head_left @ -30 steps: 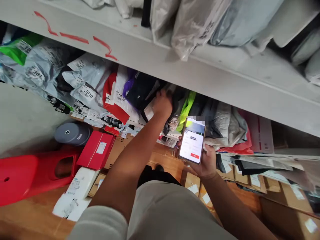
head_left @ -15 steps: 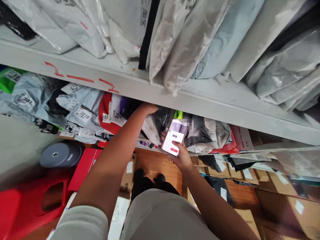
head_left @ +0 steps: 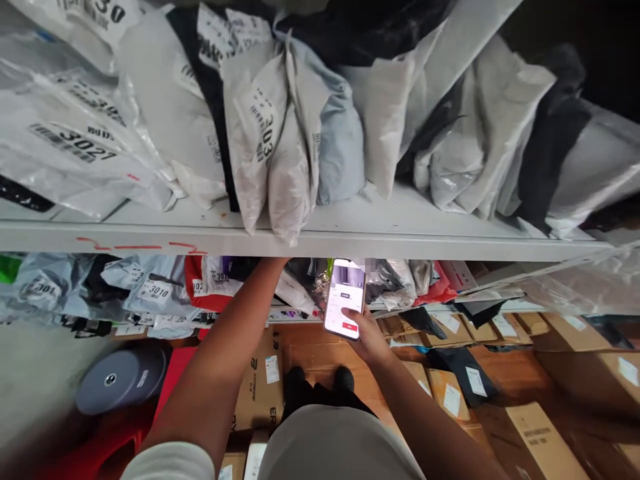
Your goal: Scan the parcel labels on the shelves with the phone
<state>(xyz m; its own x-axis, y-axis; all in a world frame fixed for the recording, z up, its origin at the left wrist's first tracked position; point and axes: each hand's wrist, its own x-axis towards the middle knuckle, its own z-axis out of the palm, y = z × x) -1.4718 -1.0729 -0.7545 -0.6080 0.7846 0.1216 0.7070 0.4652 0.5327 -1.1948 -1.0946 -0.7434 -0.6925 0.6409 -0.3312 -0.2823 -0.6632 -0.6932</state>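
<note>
My right hand is wrapped round a lit smartphone, its thumb lying over the lower part of the screen. The phone is upright in front of the lower shelf's bags. My left forearm reaches up to the shelf edge, and the fingers of that hand are hidden beneath it, among the packages. Close to the left wrist are a red bag and a white bag. A grey-white bag labelled 303 stands on the shelf above.
Many labelled plastic bags fill both shelves. Below on the left are a grey round-topped bin and a red stool. Cardboard boxes lie on the wooden floor to the right, and another box is beside my feet.
The view has tilted up, showing more of the upper shelf's bags. The shelf edge now covers my left hand, which was partly visible before. My right hand still holds the phone.
</note>
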